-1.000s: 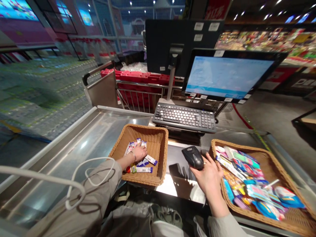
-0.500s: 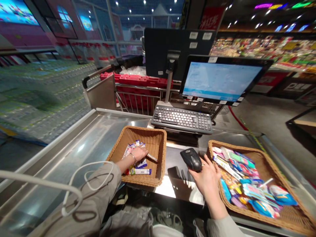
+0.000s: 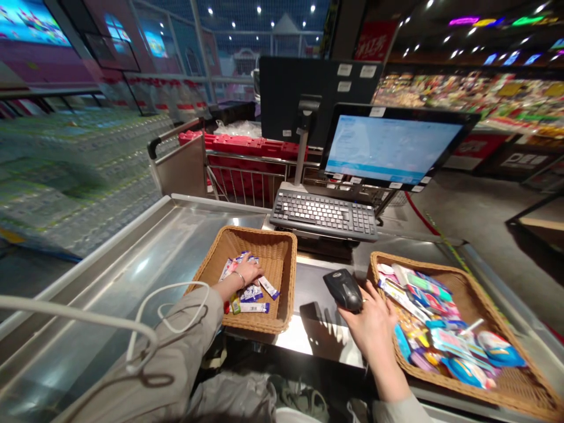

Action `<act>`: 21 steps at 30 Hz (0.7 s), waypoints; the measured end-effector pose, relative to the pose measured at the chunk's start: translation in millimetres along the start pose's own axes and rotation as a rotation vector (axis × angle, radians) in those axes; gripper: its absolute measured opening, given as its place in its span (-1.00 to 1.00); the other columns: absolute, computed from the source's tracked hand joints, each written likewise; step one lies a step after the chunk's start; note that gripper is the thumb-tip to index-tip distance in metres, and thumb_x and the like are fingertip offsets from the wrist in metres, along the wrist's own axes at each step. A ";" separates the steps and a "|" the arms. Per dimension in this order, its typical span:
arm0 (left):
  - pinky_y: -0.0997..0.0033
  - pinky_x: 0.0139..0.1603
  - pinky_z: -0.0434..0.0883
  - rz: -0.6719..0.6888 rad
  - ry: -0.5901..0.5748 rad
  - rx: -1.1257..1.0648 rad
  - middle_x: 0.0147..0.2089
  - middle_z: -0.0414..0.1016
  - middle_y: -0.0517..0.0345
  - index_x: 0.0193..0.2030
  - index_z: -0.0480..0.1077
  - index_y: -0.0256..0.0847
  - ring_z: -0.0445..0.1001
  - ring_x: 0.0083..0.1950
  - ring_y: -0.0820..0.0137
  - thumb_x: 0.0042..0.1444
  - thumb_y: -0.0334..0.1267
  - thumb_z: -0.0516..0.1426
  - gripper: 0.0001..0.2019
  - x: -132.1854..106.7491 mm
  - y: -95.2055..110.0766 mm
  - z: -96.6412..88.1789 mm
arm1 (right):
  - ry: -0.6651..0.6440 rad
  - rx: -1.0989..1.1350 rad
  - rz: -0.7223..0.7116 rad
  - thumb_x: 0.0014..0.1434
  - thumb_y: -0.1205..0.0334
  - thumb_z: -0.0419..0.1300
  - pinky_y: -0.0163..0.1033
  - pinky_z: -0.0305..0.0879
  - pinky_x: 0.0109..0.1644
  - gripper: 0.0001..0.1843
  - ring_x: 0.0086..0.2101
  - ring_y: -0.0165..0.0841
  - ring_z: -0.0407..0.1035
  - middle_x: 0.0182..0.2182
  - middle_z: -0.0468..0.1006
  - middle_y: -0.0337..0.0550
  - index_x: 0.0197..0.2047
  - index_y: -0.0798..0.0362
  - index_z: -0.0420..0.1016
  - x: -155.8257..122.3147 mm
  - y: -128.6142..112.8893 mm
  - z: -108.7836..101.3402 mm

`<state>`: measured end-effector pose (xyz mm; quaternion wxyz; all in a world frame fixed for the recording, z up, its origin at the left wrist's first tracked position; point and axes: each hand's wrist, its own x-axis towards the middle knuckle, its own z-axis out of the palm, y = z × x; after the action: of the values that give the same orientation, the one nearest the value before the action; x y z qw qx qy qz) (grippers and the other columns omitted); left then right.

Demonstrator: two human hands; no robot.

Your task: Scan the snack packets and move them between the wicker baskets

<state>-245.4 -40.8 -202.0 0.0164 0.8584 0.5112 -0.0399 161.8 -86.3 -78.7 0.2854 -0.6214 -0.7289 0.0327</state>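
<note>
- Inside the left basket (image 3: 289,276), a slim packet (image 3: 269,288) lies just right of the left hand (image 3: 247,272), long axis slanting rightward and nearer
- That hand's fingers are down among other packets (image 3: 254,308); gripping or not, can't tell
- Right hand (image 3: 372,320), farther off, clasps the scanner (image 3: 342,289)

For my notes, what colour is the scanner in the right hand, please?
The scanner is black (head view).
</note>
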 end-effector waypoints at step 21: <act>0.18 0.35 0.16 0.145 -0.026 0.078 -0.29 0.50 0.15 -0.32 0.40 -0.17 0.45 -0.20 0.37 0.24 -0.48 0.08 -0.83 6.8 5.7 -9.6 | -0.056 -0.030 0.013 0.05 0.01 0.13 0.17 -0.14 0.30 -0.61 0.24 -0.08 0.20 0.06 0.57 -0.12 -0.11 -0.06 0.60 -2.0 3.0 -3.2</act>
<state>-236.7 -36.9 -193.1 -0.0076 0.8926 0.4454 -0.0696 166.0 -88.4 -78.0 0.2551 -0.6294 -0.7329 0.0410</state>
